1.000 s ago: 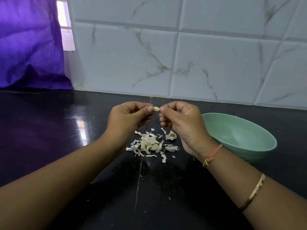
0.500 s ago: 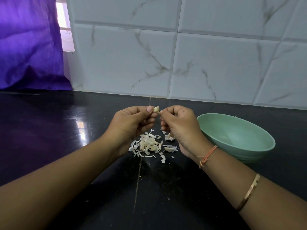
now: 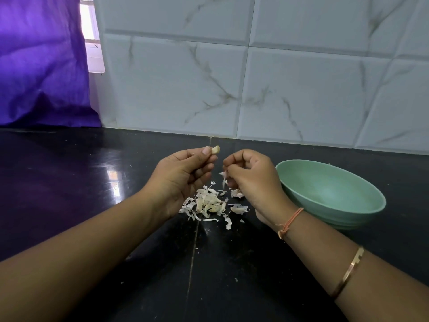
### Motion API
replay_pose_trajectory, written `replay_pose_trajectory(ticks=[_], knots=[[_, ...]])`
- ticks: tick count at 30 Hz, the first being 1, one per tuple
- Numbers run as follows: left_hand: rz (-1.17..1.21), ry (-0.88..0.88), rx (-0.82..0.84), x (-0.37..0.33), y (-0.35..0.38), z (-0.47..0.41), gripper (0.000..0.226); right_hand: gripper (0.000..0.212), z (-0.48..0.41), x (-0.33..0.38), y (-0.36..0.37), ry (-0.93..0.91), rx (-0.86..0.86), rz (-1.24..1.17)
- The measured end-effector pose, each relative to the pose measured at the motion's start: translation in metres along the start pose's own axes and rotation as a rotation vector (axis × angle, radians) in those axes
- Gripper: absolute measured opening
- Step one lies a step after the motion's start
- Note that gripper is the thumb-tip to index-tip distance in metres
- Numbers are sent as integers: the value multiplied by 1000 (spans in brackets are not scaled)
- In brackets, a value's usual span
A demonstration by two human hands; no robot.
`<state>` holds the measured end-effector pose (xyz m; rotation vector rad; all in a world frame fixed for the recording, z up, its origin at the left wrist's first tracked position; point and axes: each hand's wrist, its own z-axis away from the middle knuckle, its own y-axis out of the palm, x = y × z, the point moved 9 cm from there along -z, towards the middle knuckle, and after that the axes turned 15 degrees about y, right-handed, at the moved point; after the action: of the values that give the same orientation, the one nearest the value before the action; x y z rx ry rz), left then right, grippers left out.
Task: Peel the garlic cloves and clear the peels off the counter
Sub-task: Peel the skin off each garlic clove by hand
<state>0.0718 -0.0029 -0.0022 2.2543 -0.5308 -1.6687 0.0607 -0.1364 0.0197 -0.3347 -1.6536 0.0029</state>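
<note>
Garlic clove (image 3: 216, 149) stays in left hand (image 3: 183, 175); right hand (image 3: 253, 180) pulled peel (image 3: 224, 179) off.

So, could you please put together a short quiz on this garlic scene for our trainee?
1. True or false: the left hand pinches a garlic clove.
2. Where does the green bowl stand? A) left of the left hand; B) right of the right hand; C) stacked on a plate.
3. What do the right hand's fingers hold?

Key: 1 true; 2 B; 3 a peel strip.
</note>
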Motion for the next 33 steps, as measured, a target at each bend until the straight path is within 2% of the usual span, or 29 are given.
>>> replay_pose_trajectory(ticks=[11,17,22,25,29,33], knots=[[20,23,-9,0,0,1,5,8,11,21,-2,-213,-35,9],[-149,26,43,2,0,3,23,12,12,25,-10,-260,-123,86],[-156,21,67,3,2,3,19,14,10,29,-10,-302,-136,145],[-146,11,83,3,5,3,7,15,13,33,-10,-329,-134,170],[-115,22,66,1,6,2,6,18,9,27,-5,-285,-96,122],[-102,49,46,0,4,1,7,19,5,14,-1,-115,14,-31]])
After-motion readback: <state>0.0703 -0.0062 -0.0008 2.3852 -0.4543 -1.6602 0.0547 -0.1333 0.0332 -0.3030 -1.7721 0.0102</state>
